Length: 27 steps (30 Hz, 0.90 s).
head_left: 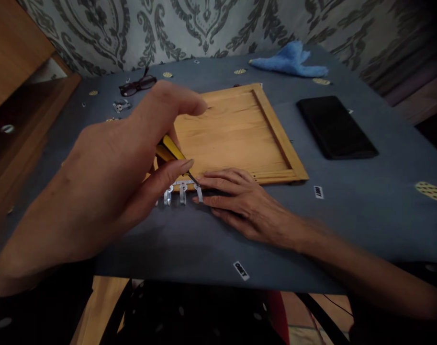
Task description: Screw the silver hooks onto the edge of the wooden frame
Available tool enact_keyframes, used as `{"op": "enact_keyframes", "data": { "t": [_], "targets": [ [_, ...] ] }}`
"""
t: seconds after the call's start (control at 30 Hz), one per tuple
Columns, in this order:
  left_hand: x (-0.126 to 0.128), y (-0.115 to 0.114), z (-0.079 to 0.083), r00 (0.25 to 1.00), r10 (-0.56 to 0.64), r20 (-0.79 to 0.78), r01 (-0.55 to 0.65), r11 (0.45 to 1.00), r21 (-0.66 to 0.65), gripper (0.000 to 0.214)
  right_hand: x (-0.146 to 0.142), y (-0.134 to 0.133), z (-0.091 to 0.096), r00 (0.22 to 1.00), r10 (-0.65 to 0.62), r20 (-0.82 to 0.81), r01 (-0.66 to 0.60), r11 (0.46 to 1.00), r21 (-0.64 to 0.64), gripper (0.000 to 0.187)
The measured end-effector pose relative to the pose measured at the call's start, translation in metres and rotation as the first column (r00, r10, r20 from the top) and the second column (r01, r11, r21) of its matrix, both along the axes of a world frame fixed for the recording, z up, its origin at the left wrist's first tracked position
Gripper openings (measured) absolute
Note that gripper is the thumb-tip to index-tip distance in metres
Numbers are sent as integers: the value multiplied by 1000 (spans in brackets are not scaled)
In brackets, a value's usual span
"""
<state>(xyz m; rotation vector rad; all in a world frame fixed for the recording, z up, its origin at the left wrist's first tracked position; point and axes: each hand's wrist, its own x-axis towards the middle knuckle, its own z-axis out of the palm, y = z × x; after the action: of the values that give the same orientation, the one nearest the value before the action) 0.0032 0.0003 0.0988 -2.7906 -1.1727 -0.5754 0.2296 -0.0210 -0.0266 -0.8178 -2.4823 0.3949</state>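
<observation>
Two hands work at the near edge of a panel, which lies on the table toward twelve o'clock. The left hand grips a yellow screwdriver, tip pointing to about four o'clock, at the rightmost visible hook on the panel's six-o'clock edge. Fingertips of the right hand touch that hook; whether they pinch it, I cannot tell. Driving or loosening its screw seems the step in hand; the next move calls for a steady hook and a seated tip.
</observation>
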Motion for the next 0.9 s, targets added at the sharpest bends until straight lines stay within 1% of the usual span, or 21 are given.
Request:
{"op": "enact_keyframes", "data": {
  "t": [0.13, 0.37, 0.57, 0.7, 0.83, 0.9],
  "targets": [
    [-1, -1, -2, 1000, 22, -11, -22, 1000, 15, 44, 0, 0, 0, 1000, 6, -6, -6, 1000, -4, 26],
    [-2, 0, -1, 999, -9, -38, 11, 999, 46, 48, 0, 0, 0, 1000, 7, -14, -7, 1000, 0, 28],
    [-1, 2, -3, 996, -82, -39, 82, 996, 20, 43, 0, -1, -1, 1000, 4, -17, -3, 1000, 6, 27],
    [1, 5, -4, 989, -143, -28, 142, 989, -31, 42, 1, -1, 0, 1000, 8, -27, -8, 1000, 7, 27],
    [3, 7, -5, 991, -132, -9, 131, 989, -65, 38, 1, -1, 0, 1000, 10, -28, -10, 1000, -4, 28],
    [4, 7, -5, 992, -127, -11, 126, 990, -59, 38, 1, -1, 1, 1000, 7, -24, -7, 1000, -12, 28]
  ]
}}
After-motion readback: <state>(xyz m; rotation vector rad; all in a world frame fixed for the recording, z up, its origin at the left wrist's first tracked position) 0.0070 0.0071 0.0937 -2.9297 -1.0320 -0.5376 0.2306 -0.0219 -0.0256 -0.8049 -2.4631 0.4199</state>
